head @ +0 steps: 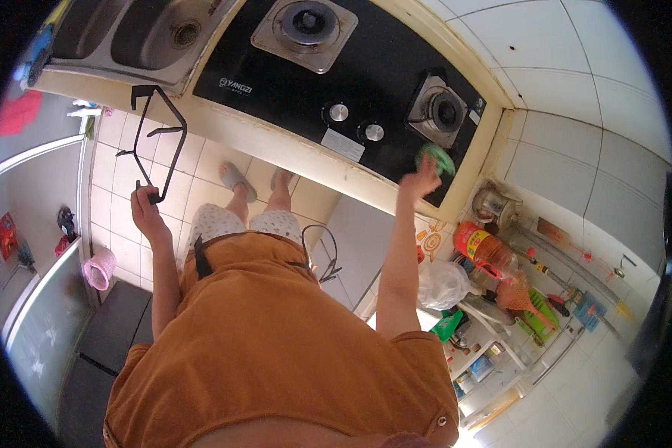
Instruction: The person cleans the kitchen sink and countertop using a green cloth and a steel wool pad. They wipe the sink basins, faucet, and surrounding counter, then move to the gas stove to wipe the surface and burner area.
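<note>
My left hand [147,215] grips one corner of a black pot support [180,143], a bent frame with short prongs, and holds it up in front of the counter. Over on the right, my right hand [421,182] presses a green cloth [438,159] onto the black glass gas cooktop [291,95], close to its front right corner. Just behind the cloth sits the right burner [445,111], with no pot support over it. The left burner [309,22] is bare too, on a stained metal plate. Two knobs [339,112] stand near the cooktop's front edge.
A steel double sink [145,33] adjoins the cooktop on the left. White tiled wall [549,84] bounds it behind and right. On the right stand a metal kettle [495,206], a large oil bottle [484,249] and a cluttered shelf [495,358]. A pink basket [99,269] is on the floor.
</note>
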Tool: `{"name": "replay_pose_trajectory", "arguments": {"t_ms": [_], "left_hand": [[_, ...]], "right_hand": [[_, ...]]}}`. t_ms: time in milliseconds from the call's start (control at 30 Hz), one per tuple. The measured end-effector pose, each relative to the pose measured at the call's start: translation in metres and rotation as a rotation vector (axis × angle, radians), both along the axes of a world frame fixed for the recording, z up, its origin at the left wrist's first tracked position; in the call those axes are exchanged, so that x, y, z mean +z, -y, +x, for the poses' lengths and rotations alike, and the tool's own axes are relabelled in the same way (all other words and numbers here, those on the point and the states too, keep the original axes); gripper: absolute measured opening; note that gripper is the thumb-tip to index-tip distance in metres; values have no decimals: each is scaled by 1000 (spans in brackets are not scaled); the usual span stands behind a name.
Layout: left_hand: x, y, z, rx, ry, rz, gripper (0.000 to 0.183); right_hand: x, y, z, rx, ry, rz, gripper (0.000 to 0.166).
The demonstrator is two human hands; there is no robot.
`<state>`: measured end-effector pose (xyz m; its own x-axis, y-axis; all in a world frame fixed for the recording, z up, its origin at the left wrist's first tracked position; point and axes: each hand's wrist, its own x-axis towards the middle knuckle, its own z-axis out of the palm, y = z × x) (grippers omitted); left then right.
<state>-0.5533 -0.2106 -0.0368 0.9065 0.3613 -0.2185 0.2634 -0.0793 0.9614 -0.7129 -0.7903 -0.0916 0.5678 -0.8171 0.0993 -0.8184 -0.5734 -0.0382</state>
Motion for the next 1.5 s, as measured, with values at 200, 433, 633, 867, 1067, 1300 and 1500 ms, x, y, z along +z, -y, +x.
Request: {"name": "replay_pose_trajectory", "arguments": {"t_ms": [200, 433, 633, 867, 1067, 1300, 1500], "left_hand": [[2, 4, 11, -53, 69, -8, 25], [2, -15, 14, -24, 98, -76, 24], [7, -34, 17, -26, 71, -28, 23], [16, -57, 20, -67, 93, 41, 23], [30, -97, 19, 27, 174, -94, 22], [19, -131, 17, 48, 110, -52, 24], [12, -121, 6, 122, 101, -69, 24]], "right_hand": [[18, -139, 11, 413, 213, 184, 67], [42, -117, -72, -210, 1195, 696, 34], [-22, -96, -52, -301, 649, 198, 25], [-15, -406, 127, 641, 820, 1093, 34], [46, -385, 161, 416, 972, 1402, 52], [113, -110, 130, 206, 970, 693, 41], [79, -12, 160, 290, -298, 351, 24]]}}
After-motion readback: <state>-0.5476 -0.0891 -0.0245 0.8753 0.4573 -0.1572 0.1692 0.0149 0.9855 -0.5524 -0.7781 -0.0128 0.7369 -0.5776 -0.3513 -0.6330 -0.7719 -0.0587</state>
